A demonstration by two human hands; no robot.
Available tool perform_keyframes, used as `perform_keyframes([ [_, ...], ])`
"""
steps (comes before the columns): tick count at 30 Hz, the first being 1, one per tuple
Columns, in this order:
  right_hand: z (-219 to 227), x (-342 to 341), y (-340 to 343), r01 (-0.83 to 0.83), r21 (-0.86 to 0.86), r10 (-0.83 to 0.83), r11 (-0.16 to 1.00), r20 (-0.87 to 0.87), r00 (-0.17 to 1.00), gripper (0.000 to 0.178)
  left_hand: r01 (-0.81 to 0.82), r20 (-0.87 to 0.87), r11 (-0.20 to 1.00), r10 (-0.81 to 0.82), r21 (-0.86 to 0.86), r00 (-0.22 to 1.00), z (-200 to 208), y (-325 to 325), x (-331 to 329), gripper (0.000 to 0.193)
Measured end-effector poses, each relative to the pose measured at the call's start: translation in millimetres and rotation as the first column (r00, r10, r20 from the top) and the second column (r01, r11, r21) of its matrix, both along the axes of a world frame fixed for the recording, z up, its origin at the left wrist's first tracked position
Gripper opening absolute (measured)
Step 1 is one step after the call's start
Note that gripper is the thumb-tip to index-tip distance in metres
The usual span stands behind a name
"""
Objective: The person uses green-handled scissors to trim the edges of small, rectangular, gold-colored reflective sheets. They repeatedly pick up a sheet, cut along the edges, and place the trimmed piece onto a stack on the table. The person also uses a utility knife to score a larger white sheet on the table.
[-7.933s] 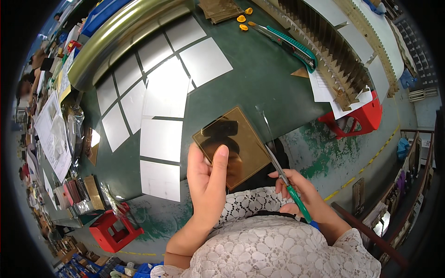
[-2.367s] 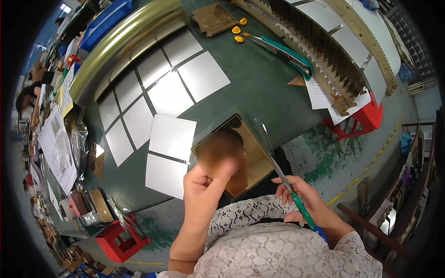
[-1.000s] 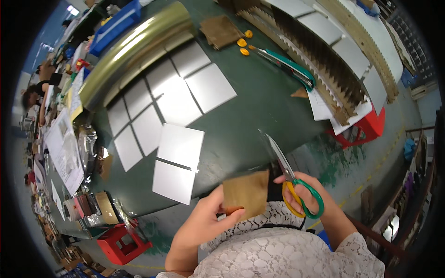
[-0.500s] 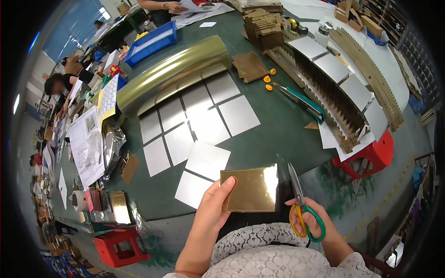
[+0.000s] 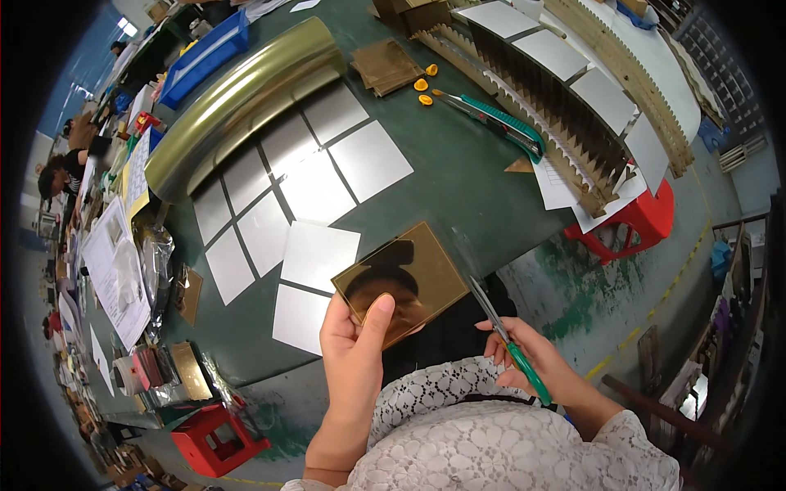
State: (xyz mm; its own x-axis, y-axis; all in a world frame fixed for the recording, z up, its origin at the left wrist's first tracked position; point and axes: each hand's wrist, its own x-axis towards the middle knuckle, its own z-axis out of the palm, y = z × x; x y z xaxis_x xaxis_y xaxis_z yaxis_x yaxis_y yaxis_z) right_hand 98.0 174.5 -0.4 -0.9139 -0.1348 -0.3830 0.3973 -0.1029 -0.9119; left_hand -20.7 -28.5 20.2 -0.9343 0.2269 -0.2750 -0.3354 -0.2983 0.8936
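Observation:
My left hand [image 5: 356, 335] grips a shiny, gold-brown mirror-like plate [image 5: 430, 266] by its lower left corner, thumb on top. The plate is tilted, and a thin clear strip of film [image 5: 463, 245] seems to stick out past its right edge. In my right hand [image 5: 528, 352] are scissors [image 5: 524, 368] with a green handle, seen edge-on. Their blades point up and to the left, close to the plate's right edge; I cannot tell whether they touch the film. Silver square plates [image 5: 315, 188] lie in rows beyond my left hand, two of them close to it.
A large roll of yellowish film [image 5: 246, 98] covers the far edge of the silver plates. Further right lie brown sheets [image 5: 389, 65], small orange caps [image 5: 421, 84], a green utility knife [image 5: 499, 123] and slotted racks [image 5: 540, 106]. Red stools [image 5: 217, 442] stand by the table.
The gold plate has been turned counterclockwise and raised slightly. The scissors have turned edge-on, blades moving left to the plate's edge. The view has shifted, so the table items sit further left.

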Motion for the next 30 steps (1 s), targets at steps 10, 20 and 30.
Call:
perform_keyframes([
  [10, 2, -4, 0, 0.003, 0.037, -0.002, 0.999, -0.012, 1.000, 0.080, -0.034, 0.006, 0.999, 0.034, 0.013, 0.999, 1, 10, 6, 0.026],
  [20, 1, -5, 2, 0.006, 0.055, -0.006, 0.998, -0.003, 1.000, 0.081, -0.018, -0.010, 1.000, 0.018, 0.014, 1.000, -4, 12, 6, 0.029],
  [30, 0, -5, 4, 0.026, 0.091, -0.029, 0.996, 0.032, 0.999, 0.071, -0.017, 0.045, 1.000, 0.017, -0.005, 0.999, -11, 13, 8, 0.028],
])
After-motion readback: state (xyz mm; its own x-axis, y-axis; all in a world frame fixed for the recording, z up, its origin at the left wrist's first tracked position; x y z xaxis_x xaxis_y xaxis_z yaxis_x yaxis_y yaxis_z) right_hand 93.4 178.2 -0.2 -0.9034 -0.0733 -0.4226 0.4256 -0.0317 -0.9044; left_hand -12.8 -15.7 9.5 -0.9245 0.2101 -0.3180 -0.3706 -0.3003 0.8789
